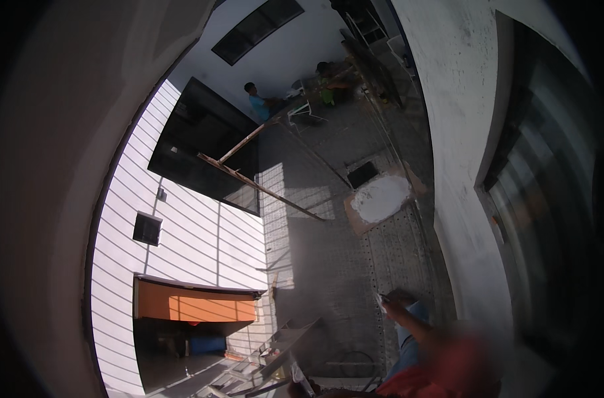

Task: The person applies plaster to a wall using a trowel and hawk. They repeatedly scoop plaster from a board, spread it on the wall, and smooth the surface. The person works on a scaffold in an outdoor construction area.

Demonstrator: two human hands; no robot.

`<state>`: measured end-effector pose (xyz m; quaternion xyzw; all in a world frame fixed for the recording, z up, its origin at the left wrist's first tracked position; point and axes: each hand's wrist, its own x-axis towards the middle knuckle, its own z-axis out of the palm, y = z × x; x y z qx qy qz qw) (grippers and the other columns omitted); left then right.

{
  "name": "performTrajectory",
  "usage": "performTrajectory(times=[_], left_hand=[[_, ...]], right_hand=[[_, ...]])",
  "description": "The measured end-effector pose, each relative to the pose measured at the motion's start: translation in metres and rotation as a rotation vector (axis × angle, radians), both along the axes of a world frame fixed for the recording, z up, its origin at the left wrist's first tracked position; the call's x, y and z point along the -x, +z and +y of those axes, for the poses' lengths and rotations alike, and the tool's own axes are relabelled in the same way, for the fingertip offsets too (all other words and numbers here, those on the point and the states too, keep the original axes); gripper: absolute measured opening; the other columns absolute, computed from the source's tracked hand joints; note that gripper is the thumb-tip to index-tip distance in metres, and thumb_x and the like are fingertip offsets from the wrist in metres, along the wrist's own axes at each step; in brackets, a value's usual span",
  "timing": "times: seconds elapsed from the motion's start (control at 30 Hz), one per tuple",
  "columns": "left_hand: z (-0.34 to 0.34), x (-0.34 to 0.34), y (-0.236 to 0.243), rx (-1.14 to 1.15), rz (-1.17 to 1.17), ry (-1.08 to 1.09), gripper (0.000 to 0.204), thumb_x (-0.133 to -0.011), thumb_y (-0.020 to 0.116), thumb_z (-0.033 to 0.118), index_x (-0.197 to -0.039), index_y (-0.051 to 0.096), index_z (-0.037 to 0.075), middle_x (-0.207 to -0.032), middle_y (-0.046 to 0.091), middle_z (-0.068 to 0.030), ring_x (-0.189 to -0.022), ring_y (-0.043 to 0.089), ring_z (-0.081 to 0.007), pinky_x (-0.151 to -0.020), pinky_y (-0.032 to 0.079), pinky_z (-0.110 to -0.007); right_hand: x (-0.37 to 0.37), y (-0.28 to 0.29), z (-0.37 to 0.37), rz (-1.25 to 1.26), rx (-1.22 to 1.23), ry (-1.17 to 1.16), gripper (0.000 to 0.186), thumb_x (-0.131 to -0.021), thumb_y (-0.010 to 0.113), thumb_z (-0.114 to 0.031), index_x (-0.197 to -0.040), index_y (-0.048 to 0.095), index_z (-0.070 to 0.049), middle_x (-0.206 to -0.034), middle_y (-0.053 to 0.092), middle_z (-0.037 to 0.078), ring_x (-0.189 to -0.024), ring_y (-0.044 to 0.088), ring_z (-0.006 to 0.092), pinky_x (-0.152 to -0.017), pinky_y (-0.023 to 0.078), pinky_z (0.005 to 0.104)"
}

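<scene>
Right hand (pixel 393 308): fingers are closed around a small pale object (pixel 382 302) of undetermined kind; it is held above the dusty grey floor (pixel 328 265), near and to the right, in front of a denim-clad leg (pixel 408 326). Left hand (pixel 295 390): partly cut off at the near edge, beside a pale elongated object (pixel 302 378); whether this is gripped cannot be told.

Grey metal frame (pixel 298 335): placed near, just beyond the left hand. White mass (pixel 383 198): spread on a brown sheet (pixel 357 223), farther off on the floor; a dark rectangle (pixel 363 174) is seen just beyond its left side.

Timber prop (pixel 239 176): joined by a crosspiece, set before a dark glazed door (pixel 199 139) at left. White wall (pixel 196 225): crossed by striped shadows. Orange panel (pixel 196 308): seen near left, above a blue item (pixel 207 344). Far: a person in a blue top (pixel 257 106) is seen left of a second person (pixel 327 89), both beside a white frame (pixel 304 114).
</scene>
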<state>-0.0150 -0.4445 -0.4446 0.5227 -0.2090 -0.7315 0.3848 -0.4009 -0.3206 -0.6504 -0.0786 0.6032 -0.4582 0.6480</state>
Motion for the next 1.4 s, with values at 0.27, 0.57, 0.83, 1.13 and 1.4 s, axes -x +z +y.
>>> performTrajectory(times=[0.27, 0.57, 0.83, 1.13, 1.4], left_hand=[[0.029, -0.042, 0.011, -0.009, -0.008, 0.1, 0.038, -0.107, 0.048, 0.035, -0.131, 0.057, 0.007, -0.113, 0.07, -0.0087, -0.096, 0.07, -0.0233, -0.08, 0.058, -0.036], [-0.012, 0.014, 0.034, -0.001, -0.004, 0.169, 0.038, -0.107, 0.048, 0.036, -0.13, 0.058, 0.008, -0.113, 0.069, -0.0082, -0.097, 0.07, -0.0231, -0.082, 0.058, -0.036], [-0.045, 0.066, 0.05, -0.031, 0.02, 0.222, 0.038, -0.106, 0.048, 0.037, -0.129, 0.058, 0.008, -0.112, 0.069, -0.0077, -0.097, 0.07, -0.023, -0.083, 0.057, -0.036], [-0.038, 0.074, 0.061, -0.052, 0.041, 0.321, 0.037, -0.106, 0.048, 0.038, -0.128, 0.059, 0.009, -0.111, 0.069, -0.0071, -0.098, 0.069, -0.0228, -0.085, 0.057, -0.036], [-0.044, 0.103, 0.152, -0.007, -0.021, 0.308, 0.037, -0.106, 0.049, 0.039, -0.127, 0.059, 0.01, -0.11, 0.069, -0.0066, -0.099, 0.069, -0.0227, -0.086, 0.057, -0.037]], right_hand=[[-0.053, 0.013, -0.037, -0.081, 0.174, -0.073, 0.06, -0.108, 0.043, -0.036, -0.16, 0.025, -0.012, -0.161, 0.031, 0.019, -0.128, 0.054, 0.0384, -0.088, 0.059, 0.0443], [0.011, -0.033, -0.123, 0.149, 0.093, 0.043, 0.061, -0.107, 0.045, -0.032, -0.159, 0.025, -0.007, -0.158, 0.035, 0.02, -0.132, 0.052, 0.0402, -0.092, 0.06, 0.0451], [0.074, -0.072, -0.19, 0.985, 0.13, 0.547, 0.08, -0.076, 0.086, -0.015, -0.144, 0.047, 0.002, -0.146, 0.05, 0.022, -0.137, 0.046, 0.0381, -0.115, 0.041, 0.0451], [0.103, -0.023, -0.262, 0.414, 0.234, 0.23, 0.062, -0.104, 0.047, -0.03, -0.158, 0.027, -0.006, -0.157, 0.037, 0.02, -0.137, 0.044, 0.0446, -0.099, 0.054, 0.0516], [0.099, 0.117, -0.293, -0.212, 0.356, 0.003, 0.059, -0.103, 0.048, -0.034, -0.155, 0.038, -0.009, -0.152, 0.044, 0.015, -0.131, 0.049, 0.033, -0.094, 0.052, 0.0437]])
